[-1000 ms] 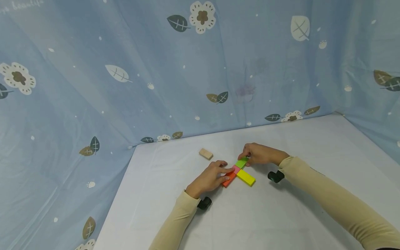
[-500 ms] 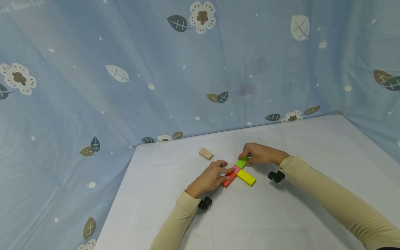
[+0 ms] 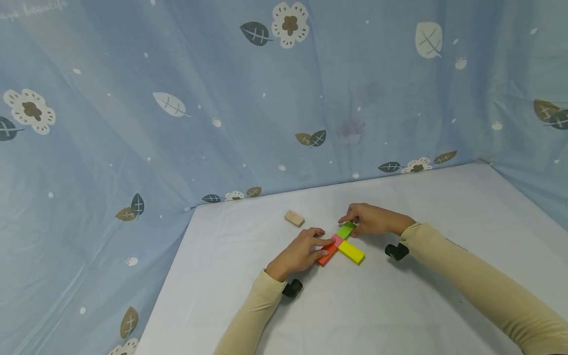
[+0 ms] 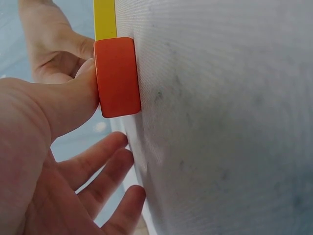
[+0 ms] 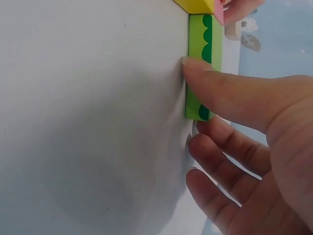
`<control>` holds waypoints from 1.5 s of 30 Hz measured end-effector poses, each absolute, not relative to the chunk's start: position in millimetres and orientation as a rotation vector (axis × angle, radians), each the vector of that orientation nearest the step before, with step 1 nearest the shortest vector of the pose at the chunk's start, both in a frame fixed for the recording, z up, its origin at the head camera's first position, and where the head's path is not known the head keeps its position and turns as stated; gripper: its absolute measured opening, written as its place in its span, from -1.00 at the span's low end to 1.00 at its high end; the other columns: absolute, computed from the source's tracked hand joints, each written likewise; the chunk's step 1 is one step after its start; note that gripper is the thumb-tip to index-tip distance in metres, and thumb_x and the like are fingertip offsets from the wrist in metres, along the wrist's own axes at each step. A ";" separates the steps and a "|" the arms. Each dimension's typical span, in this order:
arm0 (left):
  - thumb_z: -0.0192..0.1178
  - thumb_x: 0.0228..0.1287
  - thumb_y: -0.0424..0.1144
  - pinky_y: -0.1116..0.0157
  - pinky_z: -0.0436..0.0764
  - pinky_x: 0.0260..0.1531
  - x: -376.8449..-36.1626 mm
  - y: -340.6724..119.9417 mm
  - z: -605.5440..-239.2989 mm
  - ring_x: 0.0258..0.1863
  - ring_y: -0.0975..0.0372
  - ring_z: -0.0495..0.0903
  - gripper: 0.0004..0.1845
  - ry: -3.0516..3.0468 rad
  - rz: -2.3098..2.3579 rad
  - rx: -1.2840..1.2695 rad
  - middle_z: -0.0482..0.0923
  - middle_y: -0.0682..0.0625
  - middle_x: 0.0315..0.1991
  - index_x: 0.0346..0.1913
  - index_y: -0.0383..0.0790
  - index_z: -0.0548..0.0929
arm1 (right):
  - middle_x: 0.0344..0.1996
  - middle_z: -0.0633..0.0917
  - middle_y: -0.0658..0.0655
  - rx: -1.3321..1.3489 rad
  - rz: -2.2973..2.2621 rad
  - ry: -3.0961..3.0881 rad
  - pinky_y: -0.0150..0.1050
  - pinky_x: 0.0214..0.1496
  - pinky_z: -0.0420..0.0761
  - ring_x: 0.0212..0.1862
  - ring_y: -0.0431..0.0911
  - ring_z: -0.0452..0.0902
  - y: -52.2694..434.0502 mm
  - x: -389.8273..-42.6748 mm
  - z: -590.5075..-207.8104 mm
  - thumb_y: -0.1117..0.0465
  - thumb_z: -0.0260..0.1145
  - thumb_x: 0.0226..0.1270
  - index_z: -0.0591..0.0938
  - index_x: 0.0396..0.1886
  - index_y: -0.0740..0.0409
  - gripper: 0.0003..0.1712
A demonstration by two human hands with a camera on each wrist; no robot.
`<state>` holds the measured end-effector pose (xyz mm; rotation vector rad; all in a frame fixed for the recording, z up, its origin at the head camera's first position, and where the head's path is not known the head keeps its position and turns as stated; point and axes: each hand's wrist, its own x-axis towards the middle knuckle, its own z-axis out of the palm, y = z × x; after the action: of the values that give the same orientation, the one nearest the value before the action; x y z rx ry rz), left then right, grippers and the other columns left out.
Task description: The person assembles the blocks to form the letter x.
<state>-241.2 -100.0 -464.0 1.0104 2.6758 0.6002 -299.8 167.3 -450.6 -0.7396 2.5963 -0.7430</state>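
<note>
A pink block [image 3: 337,240] sits at the meeting point of a red-orange block [image 3: 327,255], a yellow block [image 3: 351,252] and a green block [image 3: 346,230], all lying flat. My left hand [image 3: 299,252] presses its index finger on the pink block and its thumb on the red-orange block [image 4: 117,77], other fingers spread. My right hand [image 3: 374,218] is spread around the outer end of the green block, thumb on the near side and index finger on the far side. In the right wrist view, the thumb overlaps the green block [image 5: 199,44], which has dark green scallops along its side.
A plain wooden block [image 3: 294,218] lies by itself behind the left hand. The table has a white cloth [image 3: 337,305], and a blue patterned curtain [image 3: 248,113] rises at its back and sides. Each wrist carries a small black camera [image 3: 293,288].
My right fingers have loosened and moved slightly apart from the green block, showing more of its outer end. The left hand keeps its place; the whole head view has shifted slightly.
</note>
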 end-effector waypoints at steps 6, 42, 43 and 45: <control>0.22 0.51 -0.18 0.08 0.43 0.44 -241.3 -100.1 -464.5 0.41 0.02 0.42 -0.55 2.674 0.622 1.003 0.42 -0.14 0.46 0.40 0.02 0.57 | -0.16 0.66 0.04 -0.819 -0.744 2.593 -0.32 -0.10 0.55 -0.14 -0.10 0.48 168.9 -299.2 -449.6 0.27 0.58 0.19 0.76 0.16 0.11 -0.51; 0.21 0.52 -0.18 0.07 0.43 0.44 -240.9 -100.2 -465.2 0.42 0.02 0.42 -0.55 2.678 0.614 1.004 0.41 -0.13 0.46 0.41 0.03 0.56 | -0.21 0.61 0.04 -0.802 -0.779 2.597 -0.34 -0.19 0.47 -0.19 -0.11 0.40 170.9 -295.4 -454.0 0.24 0.55 0.24 0.66 0.31 0.11 -0.40; 0.21 0.52 -0.18 0.07 0.43 0.44 -240.8 -100.3 -465.3 0.42 0.02 0.42 -0.55 2.676 0.616 1.006 0.41 -0.13 0.46 0.41 0.03 0.56 | -0.20 0.62 0.03 -0.791 -0.776 2.599 -0.34 -0.18 0.48 -0.18 -0.11 0.41 170.8 -295.2 -454.1 0.22 0.55 0.24 0.62 0.36 0.12 -0.34; 0.21 0.52 -0.18 0.07 0.43 0.44 -240.5 -100.4 -465.3 0.41 0.01 0.42 -0.55 2.671 0.621 1.010 0.41 -0.13 0.46 0.41 0.02 0.56 | -0.17 0.63 0.04 -0.780 -0.770 2.602 -0.32 -0.13 0.50 -0.16 -0.11 0.44 171.0 -295.1 -454.6 0.19 0.56 0.24 0.54 0.44 0.13 -0.24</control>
<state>-240.5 -100.4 -465.3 1.0099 2.6709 0.6214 -295.1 171.0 -454.6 -0.7798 2.6017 -0.7699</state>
